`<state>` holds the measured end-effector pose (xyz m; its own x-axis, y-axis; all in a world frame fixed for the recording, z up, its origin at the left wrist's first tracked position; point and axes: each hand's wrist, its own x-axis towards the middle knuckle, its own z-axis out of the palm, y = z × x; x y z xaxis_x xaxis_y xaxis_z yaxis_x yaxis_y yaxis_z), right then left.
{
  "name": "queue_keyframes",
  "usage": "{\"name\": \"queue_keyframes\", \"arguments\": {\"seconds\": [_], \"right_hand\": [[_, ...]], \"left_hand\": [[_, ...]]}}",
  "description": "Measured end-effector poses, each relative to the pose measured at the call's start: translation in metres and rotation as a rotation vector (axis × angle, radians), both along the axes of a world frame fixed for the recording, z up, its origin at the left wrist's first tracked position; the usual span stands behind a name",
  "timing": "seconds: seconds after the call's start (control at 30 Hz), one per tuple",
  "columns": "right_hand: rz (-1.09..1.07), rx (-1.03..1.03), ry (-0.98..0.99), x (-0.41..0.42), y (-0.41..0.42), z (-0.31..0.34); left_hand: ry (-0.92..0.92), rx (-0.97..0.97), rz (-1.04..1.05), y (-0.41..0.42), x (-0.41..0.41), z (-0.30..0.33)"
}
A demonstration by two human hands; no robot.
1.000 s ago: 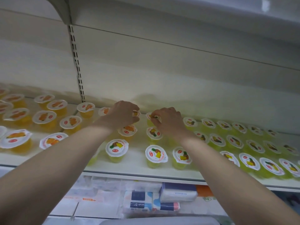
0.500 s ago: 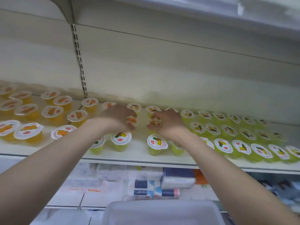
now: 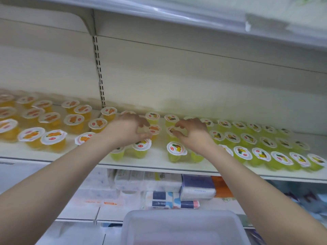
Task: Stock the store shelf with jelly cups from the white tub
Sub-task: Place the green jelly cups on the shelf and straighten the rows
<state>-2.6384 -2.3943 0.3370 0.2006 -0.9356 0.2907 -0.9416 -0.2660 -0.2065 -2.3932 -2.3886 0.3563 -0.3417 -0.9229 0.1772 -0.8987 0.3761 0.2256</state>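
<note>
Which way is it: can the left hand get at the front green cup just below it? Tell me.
Probably yes. The left hand hovers just behind the front green cup, whose lid is uncovered, with nothing between them.

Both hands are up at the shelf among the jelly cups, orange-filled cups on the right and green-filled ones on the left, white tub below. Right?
Sides are swapped. The head view shows orange-filled jelly cups on the left, green-filled jelly cups on the right. Left hand and right hand are at the shelf, translucent white plastic tub below.

Bright even light, soft overall blur, wide-angle bending at edges
</note>
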Motion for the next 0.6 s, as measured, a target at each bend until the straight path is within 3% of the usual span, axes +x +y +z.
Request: {"name": "queue_keyframes", "arguments": {"seconds": [0.17,0.4,0.6], "right_hand": [[0.078,-0.041,-0.037,-0.007,0.030,-0.001],[0.108,0.062,0.136,-0.005,0.053,-0.006],[0.093,0.046,0.164,-0.002,0.059,-0.009]], "left_hand": [[-0.200,-0.002,-0.049,0.022,0.005,-0.015],[-0.131,-0.049,-0.044,0.029,-0.009,-0.032],[-0.071,-0.093,-0.017,0.036,-0.022,-0.037]]}}
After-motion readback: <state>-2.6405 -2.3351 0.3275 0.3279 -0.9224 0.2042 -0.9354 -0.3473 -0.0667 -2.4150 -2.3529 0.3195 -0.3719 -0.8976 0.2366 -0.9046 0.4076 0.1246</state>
